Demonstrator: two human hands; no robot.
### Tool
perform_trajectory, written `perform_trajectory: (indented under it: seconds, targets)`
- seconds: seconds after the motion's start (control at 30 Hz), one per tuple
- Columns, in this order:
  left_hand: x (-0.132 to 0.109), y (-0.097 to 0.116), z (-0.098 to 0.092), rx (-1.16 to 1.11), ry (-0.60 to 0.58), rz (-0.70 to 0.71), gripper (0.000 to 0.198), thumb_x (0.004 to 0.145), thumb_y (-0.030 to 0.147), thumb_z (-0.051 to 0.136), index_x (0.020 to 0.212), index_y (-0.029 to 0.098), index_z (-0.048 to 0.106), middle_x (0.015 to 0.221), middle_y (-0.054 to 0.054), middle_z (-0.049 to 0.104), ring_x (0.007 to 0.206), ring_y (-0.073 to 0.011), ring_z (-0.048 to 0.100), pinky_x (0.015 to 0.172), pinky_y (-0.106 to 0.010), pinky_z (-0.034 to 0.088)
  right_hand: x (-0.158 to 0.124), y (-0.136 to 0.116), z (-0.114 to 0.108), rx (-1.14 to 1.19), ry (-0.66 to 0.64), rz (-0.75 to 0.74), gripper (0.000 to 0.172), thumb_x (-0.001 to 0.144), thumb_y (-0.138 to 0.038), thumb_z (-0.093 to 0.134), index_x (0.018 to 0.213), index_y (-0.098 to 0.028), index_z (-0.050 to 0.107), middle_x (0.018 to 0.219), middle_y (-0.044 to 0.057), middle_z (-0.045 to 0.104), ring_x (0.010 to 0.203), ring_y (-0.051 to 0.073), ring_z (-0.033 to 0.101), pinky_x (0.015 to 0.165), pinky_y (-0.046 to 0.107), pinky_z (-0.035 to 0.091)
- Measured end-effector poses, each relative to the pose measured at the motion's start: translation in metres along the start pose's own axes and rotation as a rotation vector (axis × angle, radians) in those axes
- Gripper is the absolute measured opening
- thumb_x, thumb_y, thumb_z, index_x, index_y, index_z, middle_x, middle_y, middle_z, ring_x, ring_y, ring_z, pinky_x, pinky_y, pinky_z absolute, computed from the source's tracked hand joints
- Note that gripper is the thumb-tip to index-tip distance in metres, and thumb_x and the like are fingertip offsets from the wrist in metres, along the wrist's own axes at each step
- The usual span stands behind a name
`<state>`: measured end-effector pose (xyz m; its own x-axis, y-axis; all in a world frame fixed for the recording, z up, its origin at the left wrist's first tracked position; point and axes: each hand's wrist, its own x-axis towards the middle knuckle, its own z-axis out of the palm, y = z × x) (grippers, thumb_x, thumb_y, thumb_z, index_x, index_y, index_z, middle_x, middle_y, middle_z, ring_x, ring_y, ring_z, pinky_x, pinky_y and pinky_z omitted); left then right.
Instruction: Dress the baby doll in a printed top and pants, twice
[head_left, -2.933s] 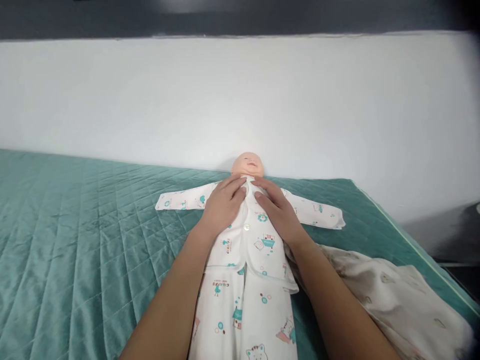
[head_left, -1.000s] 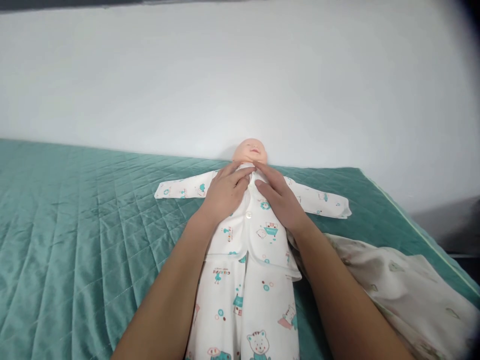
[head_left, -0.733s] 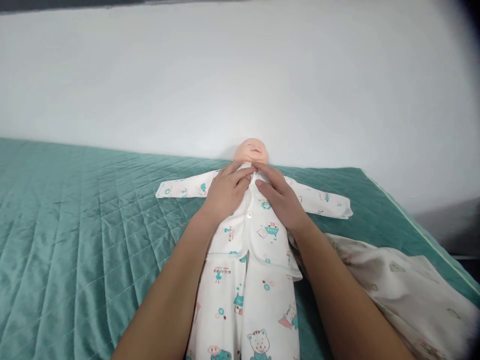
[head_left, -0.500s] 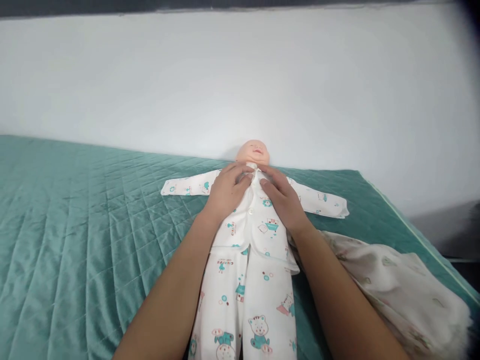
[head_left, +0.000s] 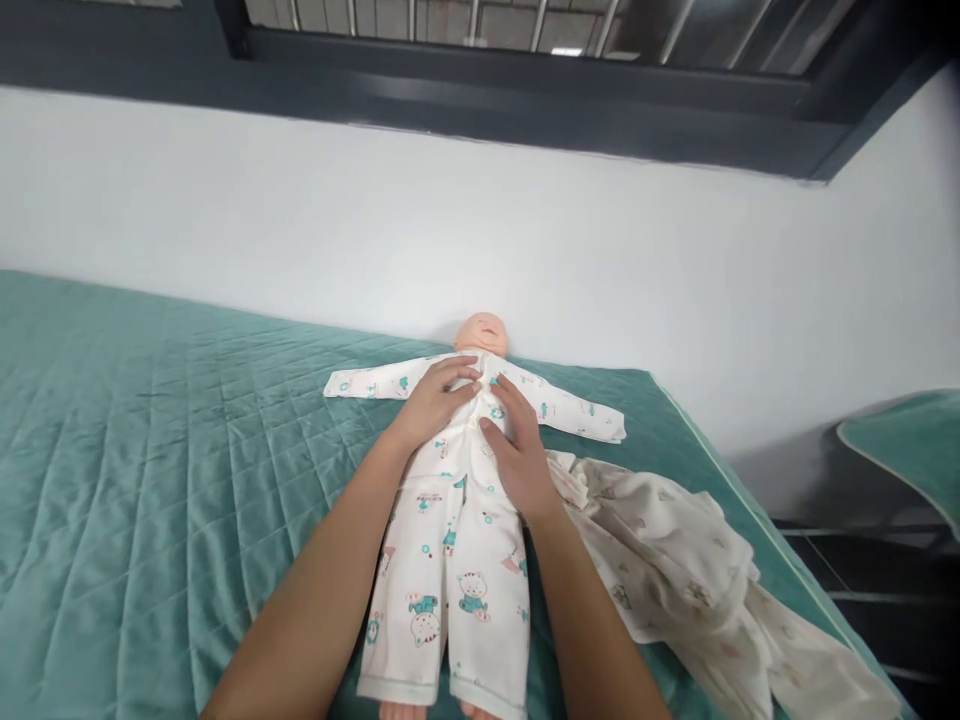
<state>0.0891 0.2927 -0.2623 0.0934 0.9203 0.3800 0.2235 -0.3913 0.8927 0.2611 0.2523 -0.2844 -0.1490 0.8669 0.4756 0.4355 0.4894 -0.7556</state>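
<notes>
Green quilted bedding (head_left: 165, 480) bears a pink-headed doll (head_left: 481, 333) in white printed pyjamas (head_left: 459, 462), mid-frame; my left hand (head_left: 439, 400) and right hand (head_left: 520, 455), loosely spread, partly hide its chest; crumpled cream patterned cloth (head_left: 667, 550) lies lower right.

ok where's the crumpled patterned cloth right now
In the head view, the crumpled patterned cloth lies at lower right on the green quilted cover, just to the right of the clothed doll and the right hand.
</notes>
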Motion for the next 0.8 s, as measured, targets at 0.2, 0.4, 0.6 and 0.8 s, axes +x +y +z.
perform_trajectory:
  seconds: [0.2, 0.4, 0.6, 0.8]
  targets:
    - [0.0051, 0.0055, -0.0027, -0.001, -0.049, -0.022, 0.009, 0.087, 0.029, 0.068, 0.094, 0.025, 0.071, 0.143, -0.003, 0.062, 0.138, -0.0234, 0.052, 0.119, -0.042, 0.035, 0.0035, -0.0031, -0.0020, 0.014, 0.004, 0.016, 0.036, 0.097, -0.038, 0.057, 0.133, -0.034, 0.058, 0.159, 0.002, 0.046, 0.149, 0.024, 0.037, 0.124, 0.052, 0.029]
    - [0.0069, 0.0078, -0.0001, 0.020, -0.016, -0.065, 0.005, 0.084, 0.025, 0.067, 0.088, 0.024, 0.070, 0.140, -0.001, 0.065, 0.138, -0.0247, 0.051, 0.118, -0.042, 0.033, 0.0051, -0.0077, -0.0035, 0.001, -0.012, 0.043, 0.030, 0.096, -0.034, 0.059, 0.126, -0.034, 0.060, 0.157, 0.001, 0.047, 0.149, 0.024, 0.037, 0.124, 0.052, 0.028]
    - [0.0060, 0.0058, -0.0001, -0.065, -0.002, -0.132, 0.004, 0.082, 0.026, 0.068, 0.083, 0.023, 0.067, 0.140, -0.003, 0.064, 0.137, -0.0258, 0.052, 0.118, -0.044, 0.033, 0.0035, -0.0091, -0.0041, 0.038, -0.013, 0.072, 0.032, 0.096, -0.035, 0.060, 0.127, -0.034, 0.060, 0.157, 0.001, 0.047, 0.150, 0.023, 0.036, 0.126, 0.049, 0.027]
    - [0.0056, 0.0062, -0.0017, -0.092, -0.017, -0.141, 0.008, 0.083, 0.030, 0.068, 0.083, 0.023, 0.067, 0.142, -0.002, 0.062, 0.138, -0.0257, 0.051, 0.118, -0.042, 0.033, 0.0034, -0.0067, -0.0042, 0.041, -0.020, 0.065, 0.032, 0.096, -0.034, 0.060, 0.128, -0.035, 0.061, 0.157, -0.001, 0.047, 0.150, 0.022, 0.035, 0.126, 0.048, 0.026]
